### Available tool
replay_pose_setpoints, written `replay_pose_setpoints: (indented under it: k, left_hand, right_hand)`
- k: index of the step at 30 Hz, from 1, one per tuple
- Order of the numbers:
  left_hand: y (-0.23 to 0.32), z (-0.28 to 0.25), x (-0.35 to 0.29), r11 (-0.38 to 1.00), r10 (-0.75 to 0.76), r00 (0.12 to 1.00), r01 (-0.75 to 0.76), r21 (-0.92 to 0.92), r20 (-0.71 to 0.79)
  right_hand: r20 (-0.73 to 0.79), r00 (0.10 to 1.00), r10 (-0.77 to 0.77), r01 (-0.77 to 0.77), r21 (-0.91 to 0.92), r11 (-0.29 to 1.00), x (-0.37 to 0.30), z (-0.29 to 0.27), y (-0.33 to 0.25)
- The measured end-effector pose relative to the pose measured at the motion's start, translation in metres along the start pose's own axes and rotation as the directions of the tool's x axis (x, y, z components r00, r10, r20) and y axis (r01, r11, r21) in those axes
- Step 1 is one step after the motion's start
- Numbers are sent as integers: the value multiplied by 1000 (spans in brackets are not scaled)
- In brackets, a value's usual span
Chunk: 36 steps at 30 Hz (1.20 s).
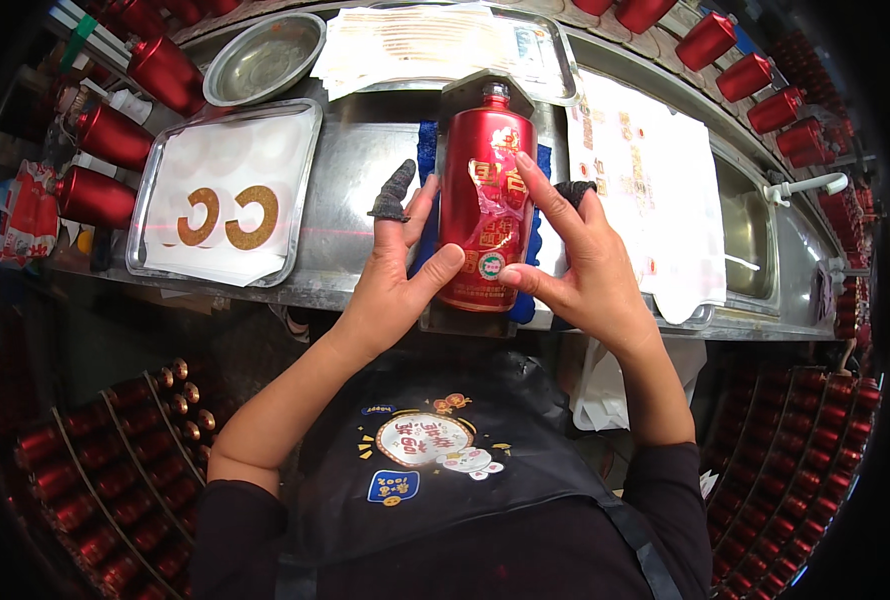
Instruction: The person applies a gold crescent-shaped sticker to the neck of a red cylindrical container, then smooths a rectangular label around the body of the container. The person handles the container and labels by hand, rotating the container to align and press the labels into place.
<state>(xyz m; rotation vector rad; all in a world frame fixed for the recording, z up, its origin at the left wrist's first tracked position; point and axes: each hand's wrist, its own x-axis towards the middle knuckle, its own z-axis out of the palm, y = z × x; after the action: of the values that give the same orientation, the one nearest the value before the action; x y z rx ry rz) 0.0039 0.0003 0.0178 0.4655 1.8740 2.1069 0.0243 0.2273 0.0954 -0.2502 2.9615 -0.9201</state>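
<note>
A red bottle (487,200) with gold lettering and a small round green-and-white sticker lies on its back before me, its neck pointing away. Beneath it are a blue cloth (533,240) and a dark metal holder. My left hand (393,275) is at the bottle's left side, thumb tip by its lower edge, fingers stretched out; a black finger cot covers one finger. My right hand (590,260) lies on the right side with fingers spread, index fingertip on the upper front and thumb tip beside the round sticker. Another black finger cot shows on it.
At left, a metal tray (310,190) holds white paper with two gold C-shaped pieces. A steel bowl (265,60) and stacked label sheets (405,45) sit behind. More label sheets (655,190) lie right, before a sink (750,235). Red bottles stand in racks (785,480) around me.
</note>
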Motion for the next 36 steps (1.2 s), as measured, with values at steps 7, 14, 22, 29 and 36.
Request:
replay_pose_setpoints:
  k: [7,14,22,29,36]
  left_hand:
    - [-4,4,5,989,52,998,-48,141,-24]
    - [-4,-1,6,998,34,999,-35,45,9]
    - [-20,-15,0,974,-36,991,7,224,127]
    - [-26,-18,3,972,-27,987,-11,235,157]
    - [-19,-28,2,969,-124,962,64,238,243]
  right_hand:
    - [-25,998,-56,53,-117,992,26,0,4]
    - [-31,999,-40,39,-59,997,24,0,5]
    - [69,996,-50,48,35,998,-2,13,27]
    - [38,998,-53,41,258,965,8,28,50]
    - [72,993,-96,80,198,977,2,21,46]
